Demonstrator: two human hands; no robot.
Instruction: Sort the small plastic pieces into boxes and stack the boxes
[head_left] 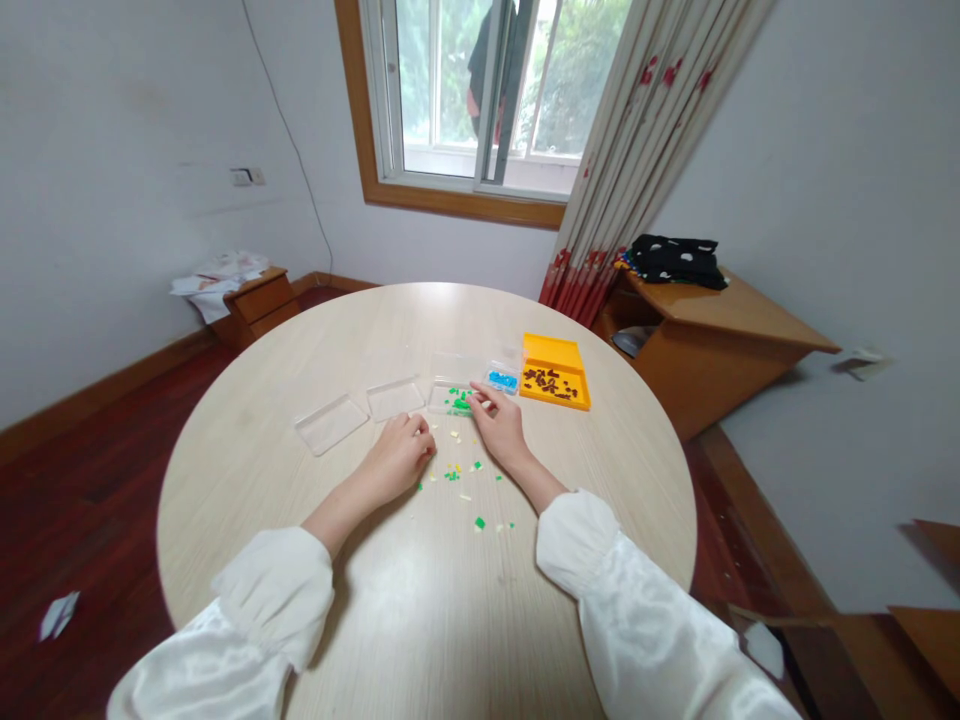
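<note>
My right hand (pixel 498 424) reaches over the near edge of a clear plastic box (pixel 436 402) that holds small green building-block pieces (pixel 460 403). Its thumb and fingers are drawn together at the tips; whether a piece is between them is too small to see. My left hand (pixel 401 452) rests on the table with its fingers curled in, and what they may hold is hidden. Between the hands and nearer to me lie loose green pieces (pixel 452 477), a larger green piece (pixel 480 523) and pale cream pieces (pixel 455 434).
Two clear trays, one farther left (pixel 331 425) and one (pixel 396 399) nearer the green box, sit on the round table (pixel 420 620). Beyond my right hand are a small box of blue pieces (pixel 502 380) and an open yellow case (pixel 553 352) with dark brown pieces (pixel 551 383).
</note>
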